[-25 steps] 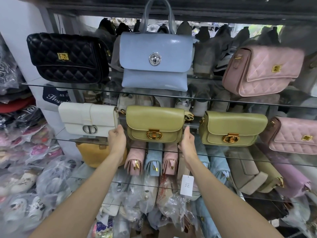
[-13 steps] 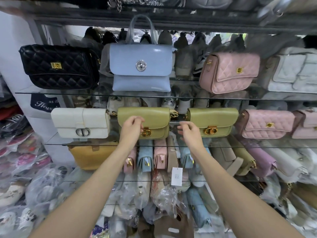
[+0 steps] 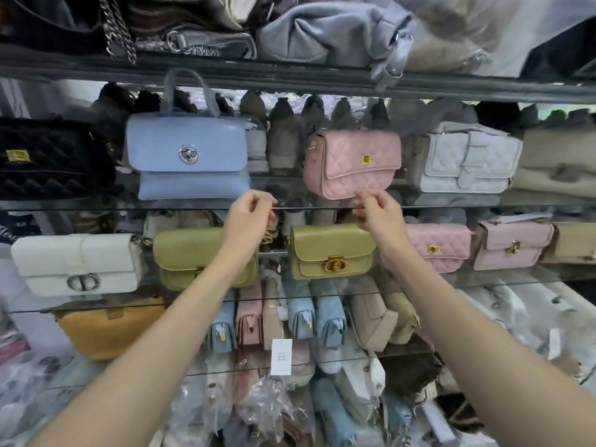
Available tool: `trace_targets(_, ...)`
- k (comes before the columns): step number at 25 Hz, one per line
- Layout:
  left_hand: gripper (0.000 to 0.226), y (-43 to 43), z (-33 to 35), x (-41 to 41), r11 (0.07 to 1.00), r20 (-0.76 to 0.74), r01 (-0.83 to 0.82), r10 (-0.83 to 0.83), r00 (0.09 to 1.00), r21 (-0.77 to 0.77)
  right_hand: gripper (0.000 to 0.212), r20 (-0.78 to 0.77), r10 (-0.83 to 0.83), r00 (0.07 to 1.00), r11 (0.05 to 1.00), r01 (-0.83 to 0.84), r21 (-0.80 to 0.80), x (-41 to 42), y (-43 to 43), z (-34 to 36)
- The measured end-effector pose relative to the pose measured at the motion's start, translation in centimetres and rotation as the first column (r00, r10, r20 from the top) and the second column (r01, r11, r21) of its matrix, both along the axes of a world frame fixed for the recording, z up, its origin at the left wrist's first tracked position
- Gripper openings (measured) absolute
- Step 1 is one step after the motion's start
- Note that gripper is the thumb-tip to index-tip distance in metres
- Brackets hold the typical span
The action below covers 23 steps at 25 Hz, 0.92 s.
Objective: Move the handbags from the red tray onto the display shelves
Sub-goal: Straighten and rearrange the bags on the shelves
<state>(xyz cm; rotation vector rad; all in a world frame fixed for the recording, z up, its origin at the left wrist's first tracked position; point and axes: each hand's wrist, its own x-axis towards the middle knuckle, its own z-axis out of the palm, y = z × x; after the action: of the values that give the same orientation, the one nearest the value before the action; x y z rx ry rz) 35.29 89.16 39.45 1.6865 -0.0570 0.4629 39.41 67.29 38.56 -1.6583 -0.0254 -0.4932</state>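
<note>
The red tray is out of view. Two olive green handbags sit on the middle glass shelf, one (image 3: 190, 259) partly behind my left forearm and one (image 3: 332, 251) with a gold clasp. My left hand (image 3: 250, 217) hovers with curled fingers in front of the upper shelf's front edge (image 3: 300, 208), just above a gold chain (image 3: 268, 238) between the green bags. My right hand (image 3: 379, 212) is raised too, its curled fingertips at the lower edge of a pink quilted bag (image 3: 351, 162). I see nothing held in either hand.
The upper shelf also holds a black quilted bag (image 3: 48, 159), a light blue bag (image 3: 188, 159) and a white quilted bag (image 3: 464, 159). A white bag (image 3: 77, 264) and pink bags (image 3: 438, 248) flank the green ones. Packed purses and wrapped stock fill the lower shelves.
Both hands have left the left green bag and risen to the upper shelf's edge. The view has swung up and to the right.
</note>
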Motion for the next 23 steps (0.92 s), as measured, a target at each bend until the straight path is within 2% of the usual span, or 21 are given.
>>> trace_targets(4,0.004,-5.0,1.6,3.6,0.987,0.064,-0.076,0.068,0.996,0.14,0.026,0.006,-0.003,1.0,0.999,0.004,-0.051,3.6,-5.8,1.2)
trace_targets(6,0.028,-7.5,2.0,5.3,0.979,0.08,-0.097,0.083,0.993,0.18,0.028,-0.017,-0.001,1.0,0.997,-0.001,-0.078,5.6,-8.4,1.9)
trace_targets(9,0.056,-9.9,2.4,7.3,0.98,0.059,-0.125,0.117,0.991,0.155,0.035,-0.1,0.057,0.993,0.995,-0.065,-0.074,8.5,-10.9,2.5)
trace_targets(10,0.06,-10.3,2.3,7.9,0.985,0.047,-0.12,0.115,0.992,0.123,0.047,-0.125,0.082,0.989,0.994,-0.089,-0.057,9.3,-11.2,2.8)
trace_targets(12,0.064,-10.9,2.4,8.6,0.995,0.005,-0.09,0.09,0.996,0.038,0.085,-0.156,0.129,0.979,0.991,-0.134,-0.023,11.4,-11.5,3.0)
trace_targets(14,0.052,-11.1,2.3,10.1,0.995,-0.039,-0.084,0.083,0.996,-0.046,0.124,-0.15,0.198,0.969,0.979,-0.19,0.068,16.4,-12.5,1.9)
trace_targets(15,0.044,-11.0,2.1,10.8,0.993,-0.043,-0.087,0.084,0.996,-0.074,0.135,-0.14,0.227,0.964,0.972,-0.215,0.099,18.5,-12.8,1.4)
trace_targets(17,0.044,-10.9,2.0,11.7,0.989,-0.048,-0.094,0.089,0.995,-0.117,0.134,-0.128,0.258,0.958,0.961,-0.241,0.132,18.8,-12.0,2.0)
trace_targets(18,0.049,-10.7,2.0,12.0,0.989,-0.054,-0.086,0.08,0.995,-0.124,0.124,-0.115,0.261,0.959,0.956,-0.24,0.166,17.5,-11.3,2.8)
trace_targets(21,0.084,-10.0,2.4,12.2,0.987,-0.048,-0.05,0.043,0.998,-0.155,0.091,-0.099,0.266,0.959,0.956,-0.249,0.155,13.8,-9.8,4.3)
trace_targets(23,0.099,-9.8,2.9,12.1,0.985,-0.044,-0.051,0.044,0.998,-0.165,0.089,-0.096,0.257,0.962,0.956,-0.238,0.172,14.3,-9.6,4.3)
